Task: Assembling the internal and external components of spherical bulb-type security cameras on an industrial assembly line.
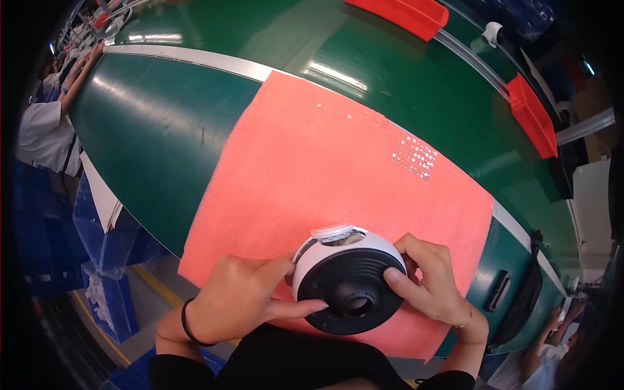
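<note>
A round white housing with a black ribbed face and a central opening sits between both hands, held just above the near edge of a salmon-pink mat. My left hand grips its left side, the index finger lying across the black face. My right hand holds the right rim, thumb pressed on the black ring. A white cap-like part shows on the housing's top edge.
Several small shiny screws lie in rows on the mat's far right. The mat rests on a green bench with a metal strip. Red bins stand at the far right. Another person works at the left, blue crates below.
</note>
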Demonstrator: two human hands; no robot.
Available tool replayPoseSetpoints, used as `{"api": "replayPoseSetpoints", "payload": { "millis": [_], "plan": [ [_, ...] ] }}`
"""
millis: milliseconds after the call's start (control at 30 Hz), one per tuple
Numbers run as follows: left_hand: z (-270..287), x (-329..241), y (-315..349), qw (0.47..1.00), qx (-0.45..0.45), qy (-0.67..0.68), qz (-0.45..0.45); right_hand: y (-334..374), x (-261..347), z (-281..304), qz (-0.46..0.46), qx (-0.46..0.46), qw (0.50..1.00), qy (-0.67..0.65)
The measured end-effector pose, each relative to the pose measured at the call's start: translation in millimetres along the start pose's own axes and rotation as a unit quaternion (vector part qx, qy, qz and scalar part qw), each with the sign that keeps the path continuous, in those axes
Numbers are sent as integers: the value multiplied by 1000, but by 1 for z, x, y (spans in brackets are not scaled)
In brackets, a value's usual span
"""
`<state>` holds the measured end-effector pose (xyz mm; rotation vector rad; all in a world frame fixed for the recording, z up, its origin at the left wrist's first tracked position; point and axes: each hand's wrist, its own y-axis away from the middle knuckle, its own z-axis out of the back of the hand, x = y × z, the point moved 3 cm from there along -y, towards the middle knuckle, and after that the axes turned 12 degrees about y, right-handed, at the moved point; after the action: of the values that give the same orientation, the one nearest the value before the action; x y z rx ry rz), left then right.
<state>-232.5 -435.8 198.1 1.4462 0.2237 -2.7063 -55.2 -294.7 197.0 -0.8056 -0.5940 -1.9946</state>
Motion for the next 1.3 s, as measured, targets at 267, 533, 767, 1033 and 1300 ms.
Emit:
{"api": "replayPoseSetpoints", "payload": {
  "millis": [267, 533, 767, 1033, 1300],
  "plan": [
    [5, -1, -10, 986, 119, -85, 81, -7, -9, -4, 77, -11, 980, 184],
    [2, 4, -13, 989, 122, -64, 54, -5, -1, 0, 32, 40, 974, 221],
    [3, 2, -15, 989, 127, -59, 57, 1, 31, -1, 238, -140, 916, 291],
    [5, -2, -13, 986, 129, -72, 77, 5, 41, -7, 328, 45, 929, 165],
    [4, 1, -15, 989, 116, -64, 58, 5, 39, -12, 285, -51, 936, 199]
  ]
}}
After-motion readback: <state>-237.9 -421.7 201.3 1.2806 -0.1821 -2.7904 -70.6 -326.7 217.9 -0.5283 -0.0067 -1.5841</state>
